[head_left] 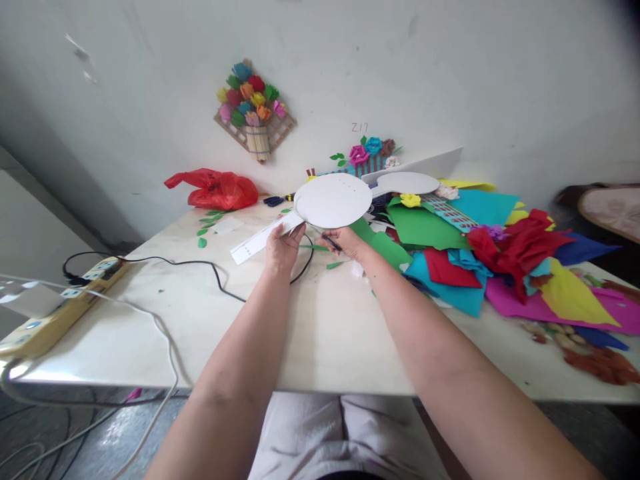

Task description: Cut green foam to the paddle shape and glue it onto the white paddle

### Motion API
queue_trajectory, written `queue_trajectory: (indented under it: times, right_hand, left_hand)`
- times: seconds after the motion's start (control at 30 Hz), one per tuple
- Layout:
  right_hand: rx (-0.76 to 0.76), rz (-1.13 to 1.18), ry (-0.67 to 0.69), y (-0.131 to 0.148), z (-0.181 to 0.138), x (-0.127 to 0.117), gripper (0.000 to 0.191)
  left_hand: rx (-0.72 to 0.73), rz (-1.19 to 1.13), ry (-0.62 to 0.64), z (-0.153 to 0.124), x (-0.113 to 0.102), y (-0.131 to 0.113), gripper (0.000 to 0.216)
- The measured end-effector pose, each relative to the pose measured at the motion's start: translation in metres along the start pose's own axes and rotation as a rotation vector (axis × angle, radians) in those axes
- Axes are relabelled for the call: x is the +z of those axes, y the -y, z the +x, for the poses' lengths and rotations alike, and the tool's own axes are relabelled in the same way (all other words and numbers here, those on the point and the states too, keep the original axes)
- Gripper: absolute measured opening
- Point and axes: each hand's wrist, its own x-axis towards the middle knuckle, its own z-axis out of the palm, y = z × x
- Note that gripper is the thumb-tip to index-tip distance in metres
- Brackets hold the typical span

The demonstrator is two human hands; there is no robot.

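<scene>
A white board cutout [334, 200], a round disc with a long straight strip, is held up over the table. My left hand [284, 248] grips the strip close to the disc, fingers behind it. Just under the disc's lower edge, my right hand [345, 241] is closed around a slim black tool [331, 243]; its exact kind is hard to make out. A black cable [215, 267] passes behind my left forearm and loops up between both hands. Behind and to the right lies another white round cutout [407, 183].
Coloured paper sheets [430, 227] and crumpled red paper [520, 247] cover the right side. A red plastic bag [220, 189] and green paper leaves [202, 242] are at back left. A power strip [65, 313] with cables sits left. Paper flowers [253, 93] hang on the wall.
</scene>
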Motion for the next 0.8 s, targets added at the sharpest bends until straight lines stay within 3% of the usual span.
queue_trajectory:
  times: [0.53, 0.8]
  right_hand:
    - [0.006, 0.02, 0.008, 0.005, -0.004, 0.004, 0.025]
    - [0.05, -0.017, 0.1, 0.007, -0.01, -0.004, 0.033]
  left_hand:
    - [-0.015, 0.019, 0.001, -0.002, 0.001, 0.001, 0.031]
    - [0.046, -0.002, -0.1, -0.002, 0.002, -0.005, 0.033]
